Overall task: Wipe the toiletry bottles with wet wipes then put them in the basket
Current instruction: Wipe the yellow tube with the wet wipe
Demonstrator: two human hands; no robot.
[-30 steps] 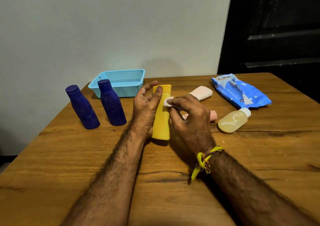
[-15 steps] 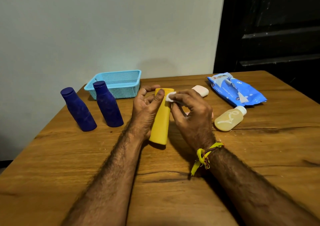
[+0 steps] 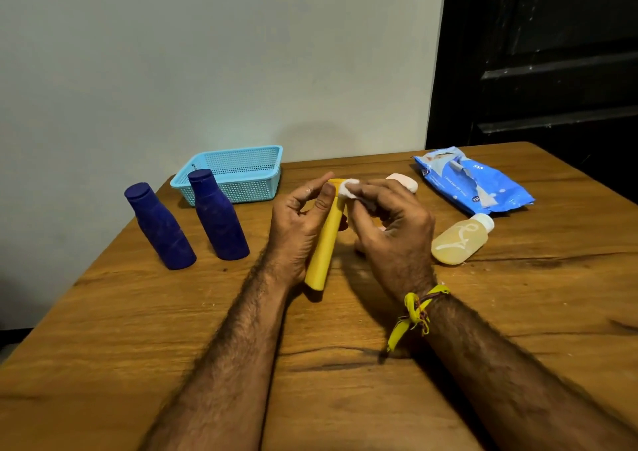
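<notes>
My left hand (image 3: 298, 224) grips a tall yellow bottle (image 3: 322, 253) standing tilted on the table, thumb across its upper part. My right hand (image 3: 390, 233) pinches a small white wet wipe (image 3: 348, 188) against the bottle's top. Two dark blue bottles (image 3: 160, 228) (image 3: 219, 215) stand upright to the left. A light blue mesh basket (image 3: 234, 174) sits at the back left with nothing visible inside. A pale yellow bottle with a white cap (image 3: 461, 240) lies on its side to the right. A pinkish white bottle (image 3: 404, 183) lies behind my right hand, mostly hidden.
A blue pack of wet wipes (image 3: 473, 181) lies at the back right of the wooden table (image 3: 345, 364). A grey wall stands behind the table and a dark door (image 3: 552, 70) is at the right.
My right hand has moved the wipe up from the bottle's upper side to its top edge. My left hand's fingers have closed more around the bottle, which leans further.
</notes>
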